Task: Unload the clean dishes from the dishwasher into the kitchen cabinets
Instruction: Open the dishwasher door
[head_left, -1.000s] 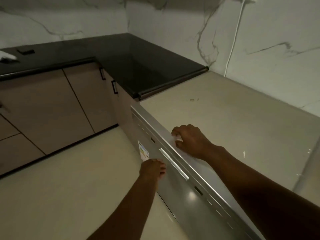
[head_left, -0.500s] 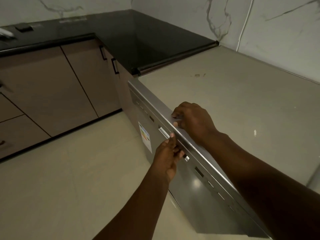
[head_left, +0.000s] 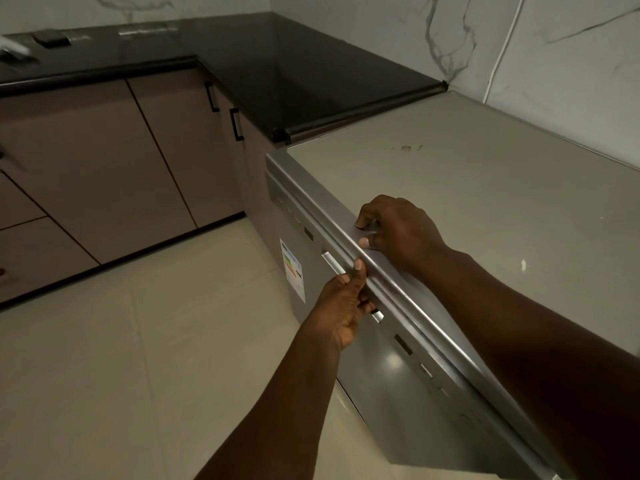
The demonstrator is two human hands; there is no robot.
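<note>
A silver dishwasher (head_left: 391, 386) stands at the right with its door closed; no dishes are visible. My left hand (head_left: 341, 306) grips the metal door handle (head_left: 334, 263) from below, thumb up against the door's top edge. My right hand (head_left: 398, 232) rests with curled fingers on the front edge of the dishwasher's beige top (head_left: 485, 202), just above the handle. An energy label (head_left: 293, 270) is stuck on the door left of the handle.
A black countertop (head_left: 294, 74) runs along the corner to the left, over brown lower cabinets (head_left: 104, 161) with black handles. A white cable (head_left: 502, 50) hangs down the marble wall. Beige floor tiles (head_left: 138, 358) spread in front of the dishwasher.
My left hand rose from below the handle and closed round it. The view tilted down and drew nearer; my right hand stayed on the top edge.
</note>
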